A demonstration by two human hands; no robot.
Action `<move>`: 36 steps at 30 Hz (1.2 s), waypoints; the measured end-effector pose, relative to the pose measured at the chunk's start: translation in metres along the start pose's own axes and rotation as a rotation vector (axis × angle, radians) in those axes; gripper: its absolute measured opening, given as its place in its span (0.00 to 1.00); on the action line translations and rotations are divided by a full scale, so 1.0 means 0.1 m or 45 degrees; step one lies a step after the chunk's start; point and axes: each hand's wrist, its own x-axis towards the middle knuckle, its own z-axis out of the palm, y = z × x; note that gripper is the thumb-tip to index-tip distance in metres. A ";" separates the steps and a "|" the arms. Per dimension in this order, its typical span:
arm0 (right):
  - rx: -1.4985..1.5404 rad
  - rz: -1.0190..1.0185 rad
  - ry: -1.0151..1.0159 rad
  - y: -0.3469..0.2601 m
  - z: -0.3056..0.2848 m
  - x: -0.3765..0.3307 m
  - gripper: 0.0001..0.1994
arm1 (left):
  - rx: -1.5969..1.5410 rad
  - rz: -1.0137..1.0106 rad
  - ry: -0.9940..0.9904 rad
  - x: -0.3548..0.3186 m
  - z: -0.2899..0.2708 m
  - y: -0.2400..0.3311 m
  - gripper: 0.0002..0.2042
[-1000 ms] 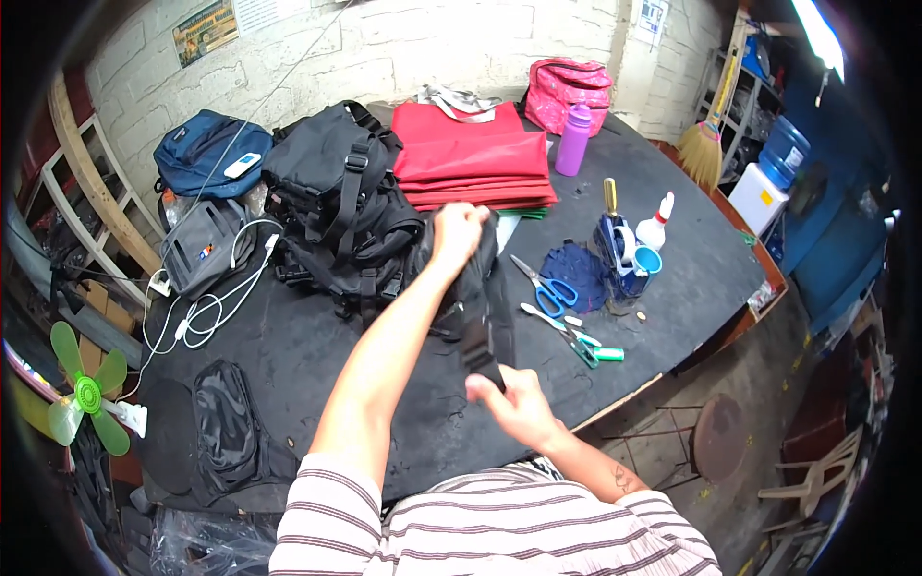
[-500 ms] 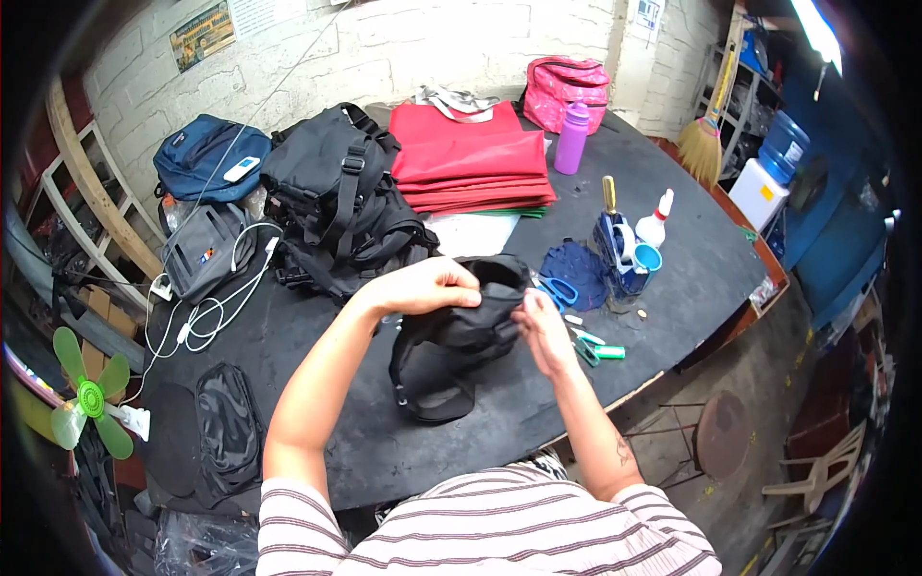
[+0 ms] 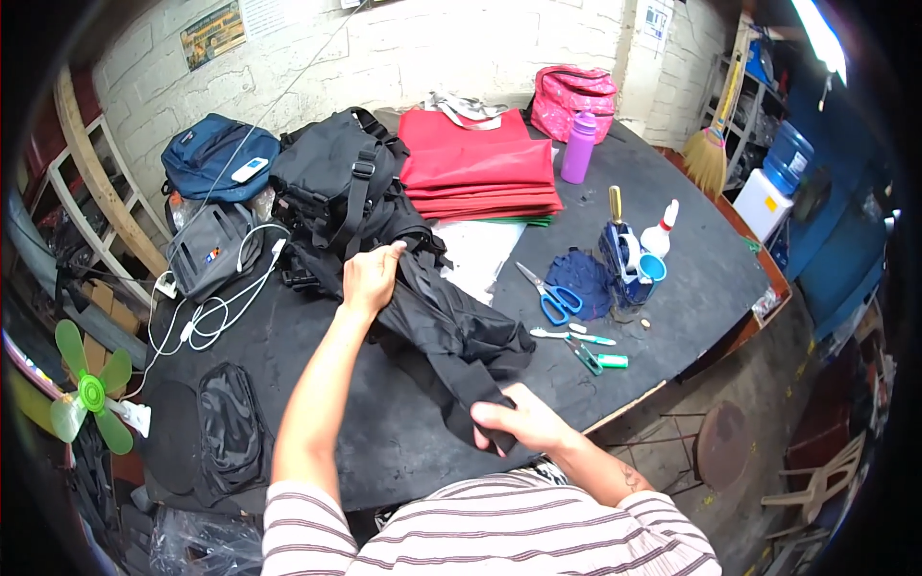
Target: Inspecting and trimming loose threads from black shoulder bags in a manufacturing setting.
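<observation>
A limp black fabric bag (image 3: pixel 471 326) is stretched slantwise over the dark table between my hands. My left hand (image 3: pixel 371 275) is closed on its far left end, beside the big black backpack (image 3: pixel 331 178). At its near right end, close to my body, my right hand (image 3: pixel 523 420) grips the edge between thumb and fingers. To the right of the bag lie blue-handled scissors (image 3: pixel 554 301), partly over a dark blue cloth piece (image 3: pixel 583 278). Toothbrushes (image 3: pixel 595 339), small green-handled snips (image 3: pixel 586 358) and a green cylinder (image 3: pixel 612 361) lie nearer the table's edge.
Folded red fabric (image 3: pixel 475 168) is stacked at the back, beside a purple bottle (image 3: pixel 578 149) and a pink bag (image 3: pixel 573 101). A tape dispenser (image 3: pixel 622 264) and white bottle (image 3: pixel 658 233) stand right. White cables (image 3: pixel 216 312), a grey bag (image 3: pixel 211 254) and a green fan (image 3: pixel 91 389) are left.
The bunched bag has been turned and pulled out lengthwise. My left hand moved left and away from me; my right hand came down toward my body. The scissors are now uncovered.
</observation>
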 end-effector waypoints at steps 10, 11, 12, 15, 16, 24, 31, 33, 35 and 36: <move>-0.141 -0.062 -0.144 0.31 -0.20 -0.20 0.17 | 0.070 -0.120 0.248 -0.25 0.18 -0.03 0.18; -0.089 0.080 -0.073 0.38 -0.28 -0.16 0.17 | 0.008 -0.159 0.207 -0.26 0.19 0.16 0.19; 0.077 -0.037 0.098 0.33 -0.21 -0.07 0.18 | -0.083 -0.082 0.190 -0.29 0.18 0.36 0.20; -0.002 -0.041 -0.194 0.25 -0.17 -0.25 0.16 | 0.000 0.055 0.169 -0.29 0.15 0.28 0.19; -0.027 -0.194 -0.269 0.15 -0.08 -0.35 0.13 | -0.100 -0.157 0.188 -0.24 0.07 0.05 0.17; -1.371 0.327 0.373 0.04 -0.58 -0.46 0.31 | -0.853 -1.005 -0.402 -0.77 -0.01 -0.34 0.25; -0.889 -1.086 0.498 -0.03 -0.12 -0.10 0.16 | -2.624 -1.737 -0.032 -1.02 0.11 0.52 0.29; -0.225 -0.690 0.166 0.16 -0.01 0.17 0.28 | -2.678 -1.842 0.103 -1.05 0.29 0.60 0.14; 0.409 -0.438 0.267 0.41 -0.20 0.49 0.38 | -2.788 -1.635 -0.258 -1.22 0.38 0.51 0.14; 0.660 -0.411 0.246 0.45 -0.33 0.52 0.38 | -2.556 -1.272 0.010 -1.23 0.29 0.78 0.17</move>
